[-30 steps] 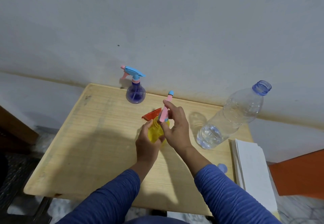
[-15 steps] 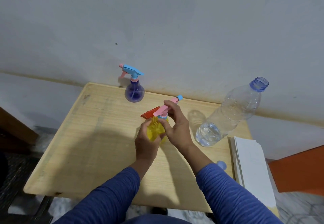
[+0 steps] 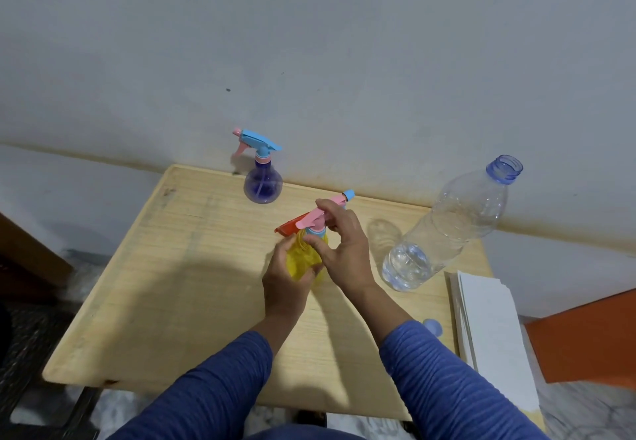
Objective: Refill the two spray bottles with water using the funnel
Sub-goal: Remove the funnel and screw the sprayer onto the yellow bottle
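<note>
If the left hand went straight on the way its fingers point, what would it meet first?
The left hand already grips the yellow bottle. Beyond that, probably the orange funnel lying behind it; depth is unclear.

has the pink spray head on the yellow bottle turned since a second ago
Yes. The pink spray head stood nearly upright then; now it lies flatter, its blue nozzle tip towards the water bottle, while the yellow bottle stays in front of the red funnel.
</note>
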A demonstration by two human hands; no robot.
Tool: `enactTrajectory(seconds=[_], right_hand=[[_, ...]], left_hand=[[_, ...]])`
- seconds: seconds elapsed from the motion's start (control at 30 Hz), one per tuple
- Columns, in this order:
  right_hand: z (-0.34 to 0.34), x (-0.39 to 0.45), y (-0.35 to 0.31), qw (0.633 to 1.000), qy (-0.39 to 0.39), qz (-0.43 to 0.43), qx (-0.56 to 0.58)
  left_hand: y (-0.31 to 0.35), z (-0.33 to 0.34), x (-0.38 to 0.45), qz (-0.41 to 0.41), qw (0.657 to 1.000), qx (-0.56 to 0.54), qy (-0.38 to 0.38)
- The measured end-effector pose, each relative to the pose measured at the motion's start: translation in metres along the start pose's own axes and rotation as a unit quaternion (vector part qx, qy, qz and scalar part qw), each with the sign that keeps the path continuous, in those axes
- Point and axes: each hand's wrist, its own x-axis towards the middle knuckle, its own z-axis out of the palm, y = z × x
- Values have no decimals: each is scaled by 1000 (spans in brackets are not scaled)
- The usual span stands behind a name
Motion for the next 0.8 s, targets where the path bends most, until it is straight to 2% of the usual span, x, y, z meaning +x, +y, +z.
enactTrajectory(seconds=[0.17,0.37,0.57,0.7,0.8], right_hand=[[-3,-6,-1,1000,-26,-10,8],[4,0,-5,1000,15,22,-5],[0,-8,-7,999,-28,16,14],[8,-4,-13,999,29,27,9],[9,-3,-13,999,25,39,12]], left_hand=[[0,-1,0,-16,1000,-3,-3],[1,-1,-1,-6,1000,0,0],[0,-1,0,-19,1000,-3,-9],[-1,-1,-1,-24,1000,4,-7],[-1,-1,0,-17,1000,14,-7]])
